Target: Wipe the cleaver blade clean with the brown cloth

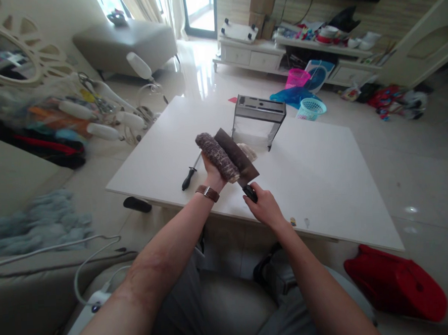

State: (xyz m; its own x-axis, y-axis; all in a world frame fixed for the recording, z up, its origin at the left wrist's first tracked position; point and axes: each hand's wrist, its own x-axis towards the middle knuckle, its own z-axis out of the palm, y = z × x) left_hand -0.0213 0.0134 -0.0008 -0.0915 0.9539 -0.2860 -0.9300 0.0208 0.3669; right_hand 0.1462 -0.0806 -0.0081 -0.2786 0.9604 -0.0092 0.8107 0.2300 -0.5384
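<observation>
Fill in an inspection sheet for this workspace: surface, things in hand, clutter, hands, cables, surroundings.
Surface: white table, glossy floor around it.
Things in hand: rough brown taro-like root; cleaver, blade alongside the root, contact unclear.
Clutter: sharpening steel, metal-framed stand, pale item partly hidden by the cleaver, two small items near the near edge, unidentifiable.
Hands: left hand grips the root; right hand grips the cleaver's black handle.
Cables: white cable at lower left, off the table.
Surroundings: turquoise basket and pink basket beyond the table.
</observation>
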